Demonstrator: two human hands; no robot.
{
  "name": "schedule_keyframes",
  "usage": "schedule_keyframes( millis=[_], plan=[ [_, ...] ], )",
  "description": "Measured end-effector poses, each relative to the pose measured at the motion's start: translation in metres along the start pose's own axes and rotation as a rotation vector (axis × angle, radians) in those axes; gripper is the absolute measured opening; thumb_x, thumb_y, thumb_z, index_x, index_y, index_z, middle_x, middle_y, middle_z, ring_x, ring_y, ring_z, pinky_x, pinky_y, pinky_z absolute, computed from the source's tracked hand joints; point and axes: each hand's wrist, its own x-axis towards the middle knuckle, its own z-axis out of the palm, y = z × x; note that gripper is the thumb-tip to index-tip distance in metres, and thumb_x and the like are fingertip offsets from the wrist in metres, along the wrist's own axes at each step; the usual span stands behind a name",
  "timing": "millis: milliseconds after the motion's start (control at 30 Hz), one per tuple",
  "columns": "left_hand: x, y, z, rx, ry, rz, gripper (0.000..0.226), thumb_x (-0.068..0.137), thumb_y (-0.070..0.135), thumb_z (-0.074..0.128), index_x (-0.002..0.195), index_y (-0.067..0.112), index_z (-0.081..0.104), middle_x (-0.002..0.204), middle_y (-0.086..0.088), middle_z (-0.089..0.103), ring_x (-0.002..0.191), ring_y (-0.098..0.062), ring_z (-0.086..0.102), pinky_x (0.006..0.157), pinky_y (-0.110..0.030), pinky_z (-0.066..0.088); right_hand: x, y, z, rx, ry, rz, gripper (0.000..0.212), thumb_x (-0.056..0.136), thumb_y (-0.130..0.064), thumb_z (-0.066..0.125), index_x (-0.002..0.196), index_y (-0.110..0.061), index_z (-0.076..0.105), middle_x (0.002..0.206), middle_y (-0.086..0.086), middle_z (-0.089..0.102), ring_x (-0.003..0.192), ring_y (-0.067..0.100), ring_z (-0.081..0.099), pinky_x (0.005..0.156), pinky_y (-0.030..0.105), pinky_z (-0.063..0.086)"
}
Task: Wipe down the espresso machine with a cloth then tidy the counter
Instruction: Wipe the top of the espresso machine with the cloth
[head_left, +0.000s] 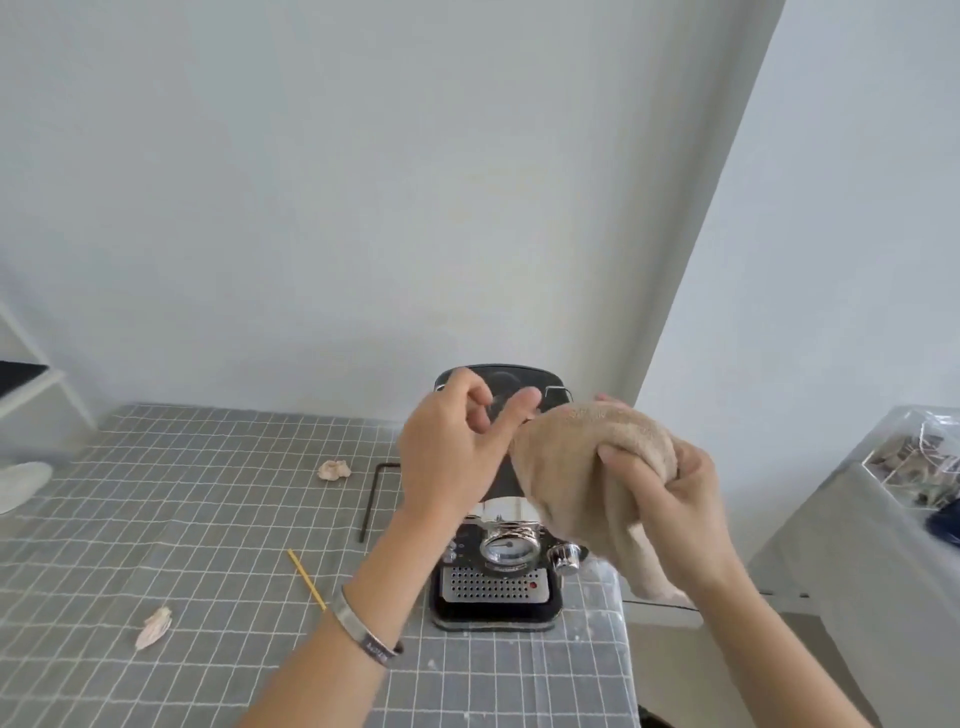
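Note:
A black and chrome espresso machine (496, 582) stands on the counter's right side, with a round gauge, a knob and a perforated drip tray facing me. My right hand (670, 509) grips a bunched beige cloth (587, 457) held above the machine's top right. To the cloth's left, my left hand (457, 452) hovers over the machine with fingers spread and nothing in it; a silver bangle is on that wrist. Both hands hide most of the machine's upper body.
The counter has a grey checked cover (156, 519). On it lie two crumpled paper scraps (334, 470) (154, 627), a thin yellow stick (306, 579) and a black L-shaped bar (371, 499). A cluttered bin (914, 457) sits at the right, a white shelf (31, 395) at the left.

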Motion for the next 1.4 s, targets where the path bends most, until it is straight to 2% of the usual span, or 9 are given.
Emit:
schedule_keyframes(
  millis=[100,267,400,467,533,700,833,1267,1400],
  plan=[
    [0.011,-0.038,0.012,-0.013,0.080,-0.194,0.045,0.094,0.057,0.038,0.098,0.017,0.058,0.092,0.002,0.064,0.090,-0.016,0.060,0.077,-0.029,0.048,0.057,-0.012,-0.003,-0.122,0.145,-0.009,0.014,0.078,-0.013,0.062,0.080,-0.018,0.075,0.080,-0.005,0.077,0.078,0.006,0.072,0.067,0.016,0.053],
    [0.019,-0.078,0.041,0.015,-0.164,-0.462,0.046,0.103,0.037,0.028,0.132,0.007,0.047,0.135,-0.013,0.052,0.126,-0.026,0.048,0.104,-0.035,0.036,0.142,0.002,0.006,-0.492,0.265,-0.049,0.026,0.081,-0.020,0.058,0.102,-0.018,0.042,0.078,-0.010,0.056,0.073,0.003,0.055,0.056,0.019,0.039],
    [0.020,-0.087,0.052,-0.078,-0.240,-0.465,0.050,0.104,0.037,0.015,0.126,0.010,0.052,0.127,-0.011,0.057,0.124,-0.028,0.049,0.107,-0.046,0.038,0.172,0.036,0.042,-0.762,-0.145,-0.076,0.050,0.084,-0.010,0.051,0.132,-0.011,0.037,0.085,-0.006,0.061,0.086,0.017,0.060,0.070,0.023,0.041],
    [0.019,-0.093,0.052,-0.075,-0.294,-0.487,0.057,0.102,0.044,0.012,0.145,0.018,0.038,0.149,-0.006,0.044,0.142,-0.030,0.032,0.115,-0.048,0.028,0.176,0.060,0.057,-0.910,-0.436,-0.001,0.062,0.090,-0.027,0.058,0.145,-0.012,0.035,0.121,0.008,0.064,0.119,0.032,0.055,0.096,0.035,0.043],
    [0.017,-0.099,0.053,-0.086,-0.331,-0.510,0.058,0.101,0.048,0.012,0.152,0.023,0.024,0.159,0.002,0.028,0.150,-0.027,0.015,0.120,-0.048,0.019,0.173,0.084,0.070,-1.044,-0.625,0.058,0.069,0.093,-0.056,0.049,0.151,-0.022,0.032,0.154,0.003,0.040,0.143,0.031,0.032,0.116,0.050,0.025],
    [0.016,-0.104,0.057,-0.140,-0.239,-0.555,0.048,0.105,0.034,0.019,0.149,0.021,0.033,0.152,0.001,0.041,0.144,-0.021,0.031,0.116,-0.033,0.023,0.165,0.113,0.082,-0.995,-0.643,0.005,0.059,0.099,-0.056,0.025,0.147,-0.025,0.042,0.161,-0.002,0.026,0.152,0.017,0.007,0.122,0.048,0.013],
    [0.019,-0.105,0.058,-0.139,-0.243,-0.621,0.045,0.106,0.028,0.021,0.148,0.028,0.034,0.151,0.001,0.042,0.146,-0.029,0.026,0.114,-0.060,0.023,0.151,0.110,0.086,-1.033,-0.658,-0.153,0.048,0.103,-0.042,0.033,0.140,-0.019,0.052,0.156,0.003,0.038,0.150,0.018,0.015,0.122,0.041,0.014],
    [0.016,-0.097,0.053,-0.132,-0.263,-0.723,0.043,0.105,0.032,0.022,0.147,0.038,0.032,0.158,0.002,0.031,0.150,-0.031,0.011,0.115,-0.062,0.013,0.108,0.096,0.080,-1.011,-0.722,-0.207,0.043,0.104,-0.036,0.038,0.142,-0.020,0.049,0.156,-0.003,0.038,0.151,0.014,0.013,0.123,0.039,0.006],
    [0.017,-0.094,0.050,-0.152,-0.270,-0.717,0.044,0.105,0.030,0.022,0.148,0.037,0.030,0.158,0.001,0.029,0.150,-0.032,0.013,0.115,-0.064,0.012,0.107,0.087,0.074,-0.840,-0.807,-0.044,0.037,0.104,-0.030,0.039,0.134,-0.022,0.060,0.152,-0.006,0.044,0.147,0.008,0.021,0.124,0.038,0.008]
  ],
)
